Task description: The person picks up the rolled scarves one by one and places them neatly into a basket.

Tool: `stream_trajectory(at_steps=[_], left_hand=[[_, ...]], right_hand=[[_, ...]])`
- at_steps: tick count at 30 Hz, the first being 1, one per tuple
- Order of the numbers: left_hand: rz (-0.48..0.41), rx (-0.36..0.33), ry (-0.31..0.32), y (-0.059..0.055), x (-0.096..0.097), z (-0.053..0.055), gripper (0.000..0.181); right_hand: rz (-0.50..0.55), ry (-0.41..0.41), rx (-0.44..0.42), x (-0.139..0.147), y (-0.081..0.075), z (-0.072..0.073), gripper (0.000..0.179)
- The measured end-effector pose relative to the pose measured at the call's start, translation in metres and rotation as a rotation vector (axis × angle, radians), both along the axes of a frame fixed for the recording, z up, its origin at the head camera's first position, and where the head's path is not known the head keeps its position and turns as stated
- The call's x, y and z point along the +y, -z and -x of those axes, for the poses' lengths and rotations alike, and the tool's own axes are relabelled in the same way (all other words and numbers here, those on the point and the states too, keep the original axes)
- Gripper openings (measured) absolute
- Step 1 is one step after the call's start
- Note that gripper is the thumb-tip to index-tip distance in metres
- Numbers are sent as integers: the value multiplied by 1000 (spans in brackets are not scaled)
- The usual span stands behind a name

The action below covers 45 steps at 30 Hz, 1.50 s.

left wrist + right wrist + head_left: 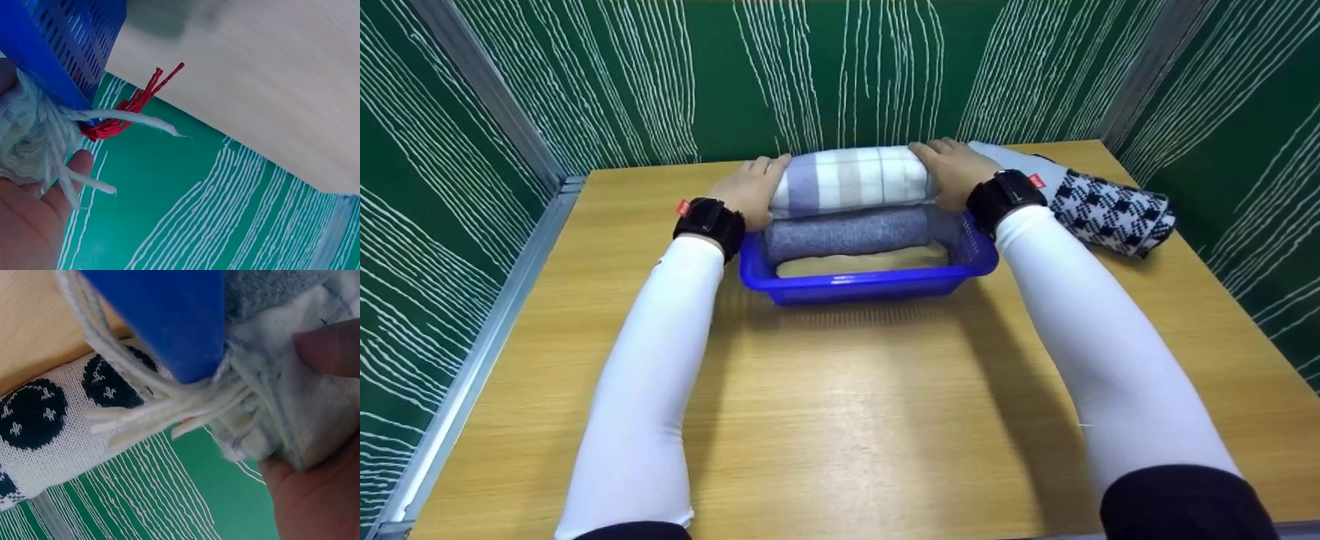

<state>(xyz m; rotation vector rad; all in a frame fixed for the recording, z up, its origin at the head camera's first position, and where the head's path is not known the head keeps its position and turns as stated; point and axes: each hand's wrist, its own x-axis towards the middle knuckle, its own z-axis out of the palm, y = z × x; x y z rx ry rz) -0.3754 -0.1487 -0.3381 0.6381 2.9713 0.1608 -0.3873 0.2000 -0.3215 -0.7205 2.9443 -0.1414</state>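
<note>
A rolled plaid scarf [851,180], white with purple and beige bands, lies across the far side of a blue plastic basket [855,285]. My left hand [746,191] grips its left end, and my right hand [955,171] grips the right end. Pale fringe [67,174] hangs loose past my left fingers in the left wrist view, beside a red tassel [129,109] at the basket's corner. More white fringe [185,408] shows in the right wrist view. Nearer me in the basket lie a grey-blue roll [855,232] and a beige folded cloth [862,262].
To the right of the basket, a black-and-white patterned knit roll [1110,214] rests on the wooden table [847,420], with a light grey piece [1009,157] behind my right wrist. Green panels [825,75] with white wavy lines enclose the back and sides.
</note>
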Motion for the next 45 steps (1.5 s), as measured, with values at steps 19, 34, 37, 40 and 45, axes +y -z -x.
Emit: stream_trajectory(at_steps=[19,34,37,40,45], left_hand=[[-12,26,26,-17,-1,-11,98],[-81,99,76,-40,13,-35,91],[-99,114,75,-44,17,-40,90],[-113,136,71,-45,21,-45,89],[-132,167,78,-41,27,-52,87]], right_hand=[[46,17,1,23,-22,-11,105],[141,58,65,72,-42,-26,105],[155,61,76,82,-44,-29,105],[153,69,88,92,-43,-30,103],[152,105,105,106,-37,-33,99]])
